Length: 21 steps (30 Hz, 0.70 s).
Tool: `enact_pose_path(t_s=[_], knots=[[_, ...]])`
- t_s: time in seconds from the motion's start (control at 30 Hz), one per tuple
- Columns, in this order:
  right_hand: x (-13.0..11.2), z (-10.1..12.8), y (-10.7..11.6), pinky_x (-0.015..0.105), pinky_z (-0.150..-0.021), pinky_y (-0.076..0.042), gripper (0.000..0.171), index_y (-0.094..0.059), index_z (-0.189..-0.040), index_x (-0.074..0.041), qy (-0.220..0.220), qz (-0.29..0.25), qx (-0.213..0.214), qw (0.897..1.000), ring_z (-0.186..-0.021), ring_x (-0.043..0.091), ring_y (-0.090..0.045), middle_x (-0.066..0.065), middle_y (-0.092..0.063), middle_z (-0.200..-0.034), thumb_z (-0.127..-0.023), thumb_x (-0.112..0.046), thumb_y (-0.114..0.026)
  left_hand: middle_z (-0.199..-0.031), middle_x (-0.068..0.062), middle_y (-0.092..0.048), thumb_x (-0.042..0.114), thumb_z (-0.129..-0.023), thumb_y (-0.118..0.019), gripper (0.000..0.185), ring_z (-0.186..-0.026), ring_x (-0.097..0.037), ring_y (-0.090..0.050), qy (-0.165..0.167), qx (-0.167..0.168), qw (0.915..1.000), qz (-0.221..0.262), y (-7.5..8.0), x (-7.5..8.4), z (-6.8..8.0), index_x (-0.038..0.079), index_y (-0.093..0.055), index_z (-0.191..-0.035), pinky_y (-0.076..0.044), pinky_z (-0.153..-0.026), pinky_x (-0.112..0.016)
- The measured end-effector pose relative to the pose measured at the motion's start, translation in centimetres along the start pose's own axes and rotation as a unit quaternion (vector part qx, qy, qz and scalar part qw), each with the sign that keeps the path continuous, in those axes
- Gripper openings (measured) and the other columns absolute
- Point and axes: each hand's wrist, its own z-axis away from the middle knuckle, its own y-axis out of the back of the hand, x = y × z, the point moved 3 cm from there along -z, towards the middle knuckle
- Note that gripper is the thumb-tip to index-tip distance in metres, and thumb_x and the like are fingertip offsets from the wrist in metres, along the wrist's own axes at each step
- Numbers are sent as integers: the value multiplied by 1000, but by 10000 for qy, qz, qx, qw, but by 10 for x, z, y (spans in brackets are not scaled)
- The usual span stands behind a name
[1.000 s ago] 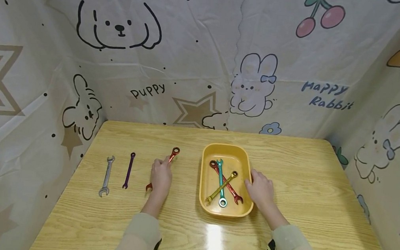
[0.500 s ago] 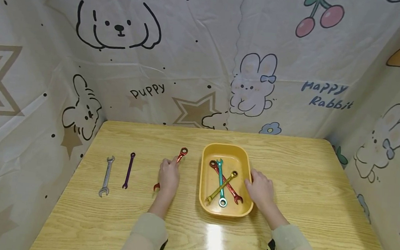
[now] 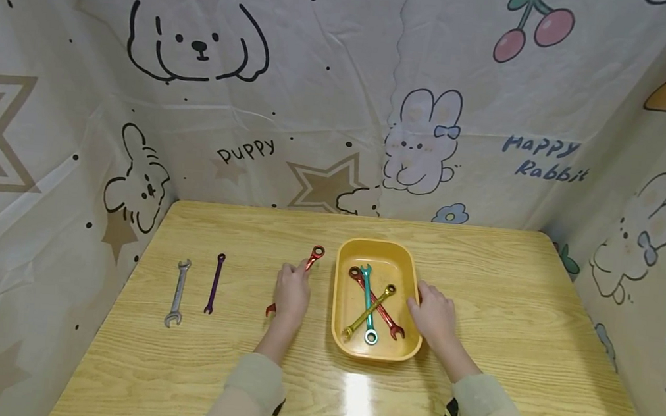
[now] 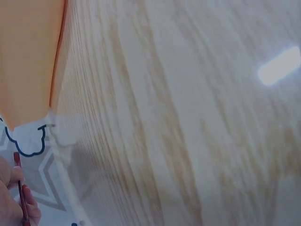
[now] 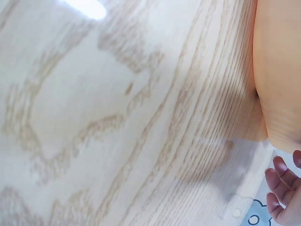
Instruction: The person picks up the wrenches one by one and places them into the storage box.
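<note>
My left hand [image 3: 292, 292] grips a red combination wrench [image 3: 316, 253] by its middle, just left of a yellow plastic bin [image 3: 336, 340]. The ring end sticks out beyond the fingers; part of the open end shows below. The left wrist view also catches the red wrench [image 4: 23, 202] between fingers and thumb. At the bin's right side rests my right hand [image 3: 434, 313], thumb against the rim. Its fingers [image 5: 281, 181] look loosely bent in the right wrist view. Inside the bin lie a teal wrench [image 3: 367, 297], a gold wrench [image 3: 371, 310] and another red wrench [image 3: 385, 315], crossing one another.
On the left of the wooden table [image 3: 511, 283] lie a silver wrench [image 3: 178, 293] and a purple wrench [image 3: 215, 285], side by side and apart. A printed cloth [image 3: 317, 114] hangs behind the table and along both sides.
My left hand has moved right with the red wrench, closer to the bin. My right hand, the bin and the other wrenches have stayed in place.
</note>
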Motion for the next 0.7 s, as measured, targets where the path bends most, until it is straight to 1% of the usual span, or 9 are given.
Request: enact_pose_path(t_s=[0.1,0.37,0.53,0.7], knots=[[0,0,0,51,-79,-38,43,-51,-122,-1,-9,-5,1,10000,-96,41,-56,23,-58,-109,-88,-26,-53,-84,-18,-54,10,-84,-63,24,-73,-31,-54,-15,-45,10000,2,-1,4,1,7,-66,-108,-48,-55,-41],[0,0,-1,51,-78,-38,41,-51,-121,-1,-18,-25,-6,10000,-95,41,-56,22,-59,-106,-88,-26,-53,-81,-17,-54,8,-83,-64,22,-72,-32,-54,-352,48,9994,-18,-2,17,4,5,-67,-104,-47,-59,-41],[1,0,-1,51,-78,-38,42,-51,-122,-1,-25,-35,-15,10000,-95,42,-56,23,-58,-107,-88,-26,-53,-82,-17,-54,9,-84,-63,23,-73,-30,-54,-373,35,9993,-22,-5,22,5,5,-67,-105,-47,-59,-40],[0,0,-1,51,-78,-38,41,-51,-120,-1,-17,-66,16,10000,-94,41,-56,23,-59,-107,-88,-26,-53,-81,-16,-53,9,-83,-64,22,-71,-31,-54,-375,203,9991,-71,-8,23,6,6,-67,-104,-47,-58,-41]])
